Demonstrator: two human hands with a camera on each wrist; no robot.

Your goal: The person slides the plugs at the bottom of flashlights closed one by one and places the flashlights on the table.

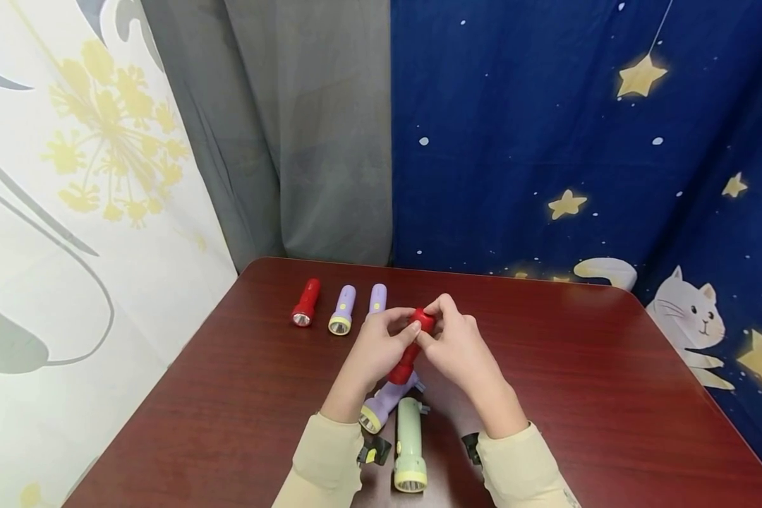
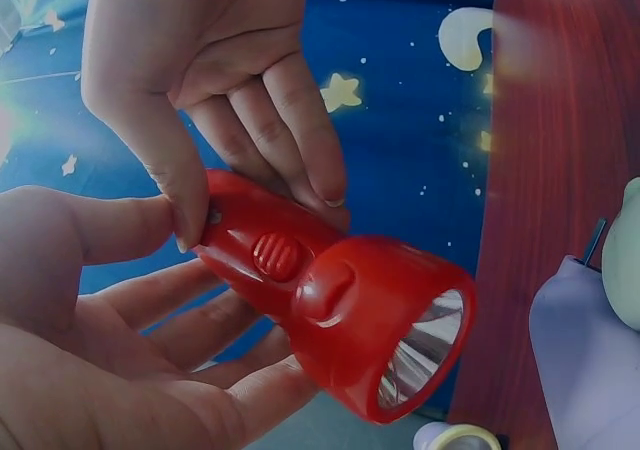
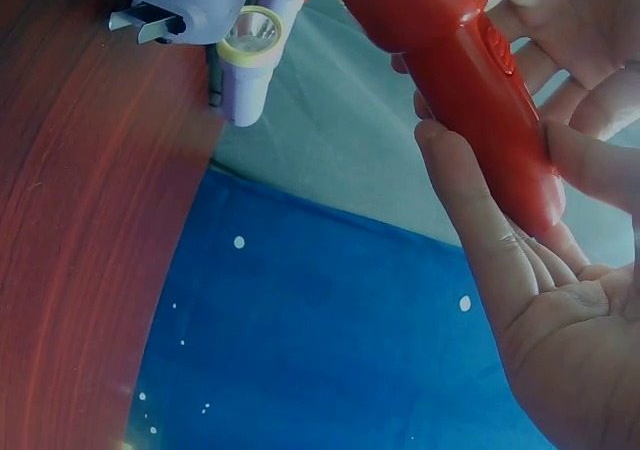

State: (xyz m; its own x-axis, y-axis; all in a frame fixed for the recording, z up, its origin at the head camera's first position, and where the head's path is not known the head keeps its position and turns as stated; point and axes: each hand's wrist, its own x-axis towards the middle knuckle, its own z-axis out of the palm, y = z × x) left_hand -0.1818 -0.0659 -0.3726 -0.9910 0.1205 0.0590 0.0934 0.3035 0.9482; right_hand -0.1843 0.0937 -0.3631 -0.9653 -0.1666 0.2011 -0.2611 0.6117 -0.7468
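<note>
Both hands hold a red flashlight point(image 1: 403, 365) above the table, its lens end tilted down toward the wearer. My left hand point(image 1: 379, 346) pinches its tail end between thumb and fingers. From the other side, the thumb and fingers of my right hand point(image 1: 460, 347) grip the same end. In the left wrist view, a ribbed switch point(image 2: 277, 257) and the silvery reflector point(image 2: 425, 345) show on the flashlight. Below it on the table lie a purple flashlight point(image 1: 384, 403) and a pale green flashlight point(image 1: 409, 437). Metal plug prongs point(image 3: 152, 22) stick out of the purple one's end.
Toward the back left of the dark red table point(image 1: 578, 367) lie another red flashlight point(image 1: 307, 300) and two purple flashlights, one point(image 1: 343, 307) whole in view and one point(image 1: 377, 298) partly behind the left hand. Curtains point(image 1: 336, 141) hang behind the table.
</note>
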